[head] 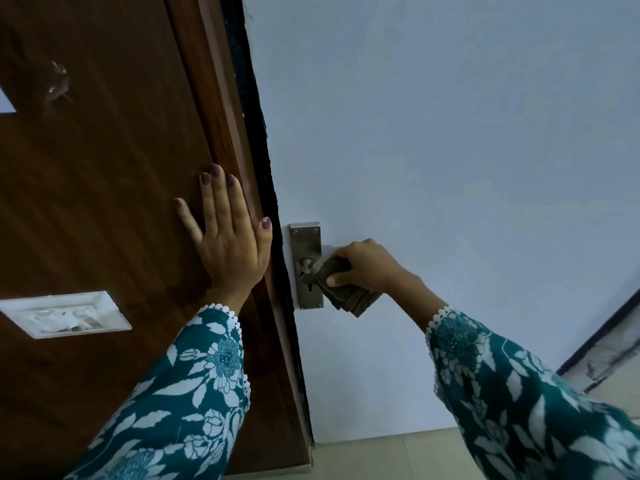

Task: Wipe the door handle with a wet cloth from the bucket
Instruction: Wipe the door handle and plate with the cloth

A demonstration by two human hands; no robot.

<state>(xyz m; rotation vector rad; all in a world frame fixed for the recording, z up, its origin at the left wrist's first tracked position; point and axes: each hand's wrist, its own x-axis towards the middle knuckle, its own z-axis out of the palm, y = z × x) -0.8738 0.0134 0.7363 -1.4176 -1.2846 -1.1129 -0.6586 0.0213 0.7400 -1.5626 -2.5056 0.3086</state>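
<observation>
I'm gripping the cloth (341,287) in my right hand (367,268) — it's pressing over the door handle (307,277) on its metal plate (304,244). My left hand (228,237) is lying open, flat against the wooden panel (104,202).

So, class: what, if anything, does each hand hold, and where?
Right hand grips the folded brown cloth at its upper edge, against the handle; left hand holds nothing.
</observation>
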